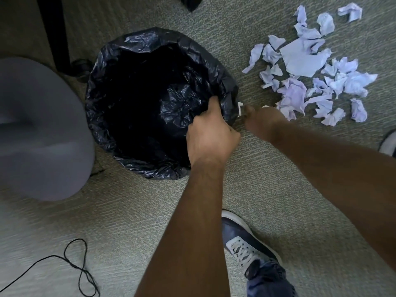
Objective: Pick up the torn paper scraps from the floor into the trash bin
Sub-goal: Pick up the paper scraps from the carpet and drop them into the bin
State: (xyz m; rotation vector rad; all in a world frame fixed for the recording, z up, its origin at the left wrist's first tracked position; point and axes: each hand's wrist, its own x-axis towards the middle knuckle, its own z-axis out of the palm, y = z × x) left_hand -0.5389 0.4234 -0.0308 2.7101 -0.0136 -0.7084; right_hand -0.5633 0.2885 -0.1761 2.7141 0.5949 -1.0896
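Observation:
A trash bin lined with a black plastic bag stands on the carpet at centre left, its dark inside showing no scraps. My left hand grips the bag at the bin's right rim. My right hand is just right of the bin, low over the carpet, fingers closed around white paper scraps that poke out at the fingertips. A pile of several torn pale lilac paper scraps lies on the floor at upper right, beyond my right hand.
A grey round chair seat sits left of the bin, with a black chair leg behind it. A black cable loops on the carpet at lower left. My shoe is at bottom centre.

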